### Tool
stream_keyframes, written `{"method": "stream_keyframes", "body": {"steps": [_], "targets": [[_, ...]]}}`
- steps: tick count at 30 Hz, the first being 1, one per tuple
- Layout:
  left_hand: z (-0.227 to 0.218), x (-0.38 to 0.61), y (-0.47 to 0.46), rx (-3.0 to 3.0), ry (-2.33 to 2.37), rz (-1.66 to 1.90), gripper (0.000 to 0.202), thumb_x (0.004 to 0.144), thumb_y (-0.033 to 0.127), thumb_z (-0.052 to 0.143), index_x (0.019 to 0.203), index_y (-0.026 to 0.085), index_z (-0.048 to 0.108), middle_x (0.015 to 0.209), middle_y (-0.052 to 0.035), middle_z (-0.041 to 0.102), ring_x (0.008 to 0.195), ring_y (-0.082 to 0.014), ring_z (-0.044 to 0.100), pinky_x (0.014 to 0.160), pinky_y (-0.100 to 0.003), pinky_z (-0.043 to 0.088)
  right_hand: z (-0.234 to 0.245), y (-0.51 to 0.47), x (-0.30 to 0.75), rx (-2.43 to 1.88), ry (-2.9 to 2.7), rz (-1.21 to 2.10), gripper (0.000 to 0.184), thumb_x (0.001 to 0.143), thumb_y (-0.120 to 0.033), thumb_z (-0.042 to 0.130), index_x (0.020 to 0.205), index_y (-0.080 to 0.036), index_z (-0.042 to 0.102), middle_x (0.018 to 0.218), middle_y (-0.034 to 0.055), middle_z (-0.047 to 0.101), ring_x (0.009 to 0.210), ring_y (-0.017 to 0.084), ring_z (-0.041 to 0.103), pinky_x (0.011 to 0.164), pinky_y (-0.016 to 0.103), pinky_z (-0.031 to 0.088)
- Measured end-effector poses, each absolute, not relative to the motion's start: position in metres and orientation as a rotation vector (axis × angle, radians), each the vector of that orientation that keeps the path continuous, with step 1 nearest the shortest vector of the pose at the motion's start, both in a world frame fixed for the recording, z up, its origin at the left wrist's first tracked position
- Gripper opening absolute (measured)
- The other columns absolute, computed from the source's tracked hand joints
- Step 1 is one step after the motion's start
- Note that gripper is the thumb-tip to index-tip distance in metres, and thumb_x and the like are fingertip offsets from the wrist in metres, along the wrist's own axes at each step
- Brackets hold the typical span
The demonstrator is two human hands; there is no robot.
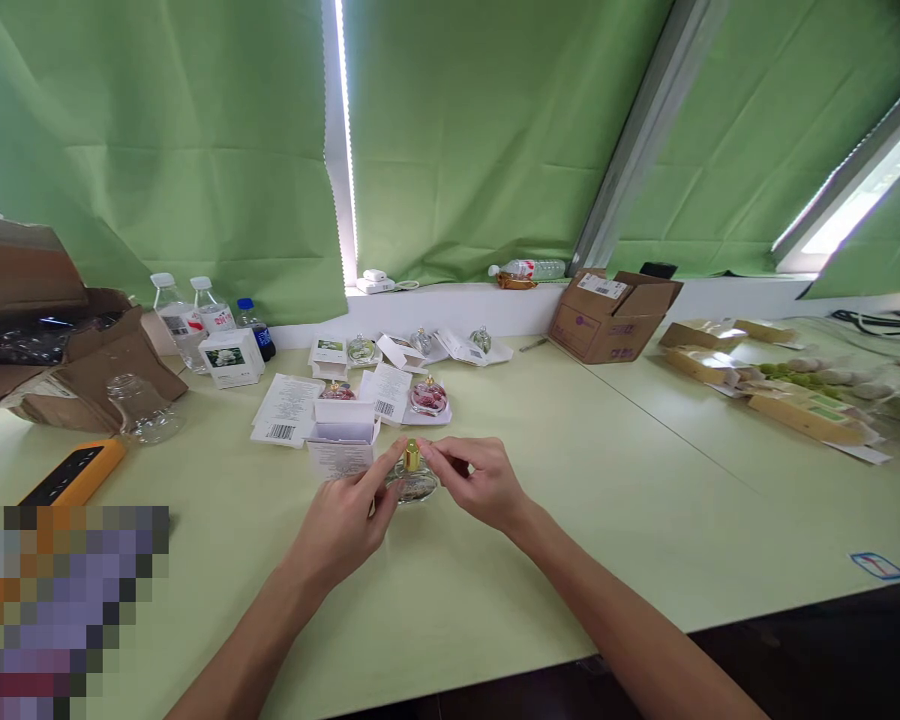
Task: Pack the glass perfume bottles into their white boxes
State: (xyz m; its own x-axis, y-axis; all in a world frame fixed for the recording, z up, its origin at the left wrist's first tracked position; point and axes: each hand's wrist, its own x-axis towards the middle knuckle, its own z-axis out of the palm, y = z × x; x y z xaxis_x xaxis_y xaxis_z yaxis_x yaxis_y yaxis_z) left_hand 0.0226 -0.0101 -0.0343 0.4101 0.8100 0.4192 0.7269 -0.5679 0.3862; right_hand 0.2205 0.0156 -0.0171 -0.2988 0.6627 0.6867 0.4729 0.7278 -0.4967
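Green blinds (495,140) from nine over twelve to three o'clock, cut off at the top. Below, a pale table (682,520). At eight, a pixelated patch (67,620), contents masked. At nine, an open carton (90,355), cut off by the left edge, glossy dark contents hard to make out. Toward three, a smaller brown carton (600,335), purple print and white label too small to read. Toward seven, the left hand (345,520), gripping a glass bottle (416,488), index finger at the gold cap (412,457). Between five and six, the right hand (484,482), fingers curled, fingertips at the same cap; impossible to tell whether gripping. Past eight, a printed card (285,405), barcode visible, text illegible. At nine, a white box (231,357) with a white-flower photo, lettering unreadable. Toward six, the same bottle upright on the table, glass partly hidden by fingers. Toward four, a blue-outlined red mark (877,566), letter unclear.
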Motion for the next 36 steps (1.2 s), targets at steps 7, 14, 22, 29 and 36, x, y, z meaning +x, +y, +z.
{"method": "stream_keyframes", "body": {"steps": [7,14,22,29,36], "targets": [[-0.0352,0.0223,-0.0098,2.512,1.383,0.878,0.051,0.094,0.029,0.041,0.144,0.025,0.030,0.065,0.0043,0.061,0.049,-0.0090,0.046,0.050,-0.018,0.036,-0.0170,0.0155,0.2198,-0.871,-1.957,0.249,0.035,0.093,-0.032,0.048,0.064,-0.016,0.060,0.050,-0.0017,0.046,0.047,0.008,0.031,0.046,0.025,0.028],[-0.0372,0.0226,-0.0096,2.515,1.389,0.864,0.047,0.095,0.031,0.040,0.141,0.025,0.033,0.065,0.0047,0.061,0.050,-0.0094,0.047,0.051,-0.019,0.035,-0.0190,0.0160,0.2206,-0.886,-1.979,0.251,0.035,0.092,-0.030,0.048,0.061,-0.017,0.056,0.051,-0.0022,0.042,0.048,0.009,0.030,0.048,0.025,0.028],[-0.0365,0.0229,-0.0091,2.500,1.393,0.858,0.047,0.095,0.031,0.040,0.141,0.025,0.034,0.068,0.0041,0.063,0.050,-0.0094,0.047,0.051,-0.020,0.034,-0.0182,0.0160,0.2198,-0.895,-1.972,0.304,0.033,0.091,-0.028,0.050,0.060,-0.017,0.054,0.052,-0.0034,0.038,0.049,0.009,0.029,0.049,0.025,0.026],[-0.0348,0.0237,-0.0098,2.487,1.409,0.846,0.045,0.095,0.031,0.039,0.140,0.025,0.036,0.064,0.0050,0.059,0.048,-0.0098,0.044,0.050,-0.020,0.034,-0.0164,0.0158,0.2199,-0.923,-1.967,0.386,0.038,0.091,-0.028,0.050,0.055,-0.016,0.048,0.050,-0.0028,0.044,0.047,0.007,0.033,0.048,0.024,0.028],[-0.0338,0.0248,-0.0105,2.449,1.397,0.852,0.045,0.095,0.031,0.039,0.139,0.025,0.037,0.064,0.0048,0.058,0.048,-0.0099,0.043,0.050,-0.019,0.033,-0.0158,0.0153,0.2163,-0.947,-1.922,0.437,0.037,0.090,-0.028,0.050,0.055,-0.016,0.050,0.049,-0.0027,0.045,0.045,0.008,0.035,0.046,0.024,0.028]]}}
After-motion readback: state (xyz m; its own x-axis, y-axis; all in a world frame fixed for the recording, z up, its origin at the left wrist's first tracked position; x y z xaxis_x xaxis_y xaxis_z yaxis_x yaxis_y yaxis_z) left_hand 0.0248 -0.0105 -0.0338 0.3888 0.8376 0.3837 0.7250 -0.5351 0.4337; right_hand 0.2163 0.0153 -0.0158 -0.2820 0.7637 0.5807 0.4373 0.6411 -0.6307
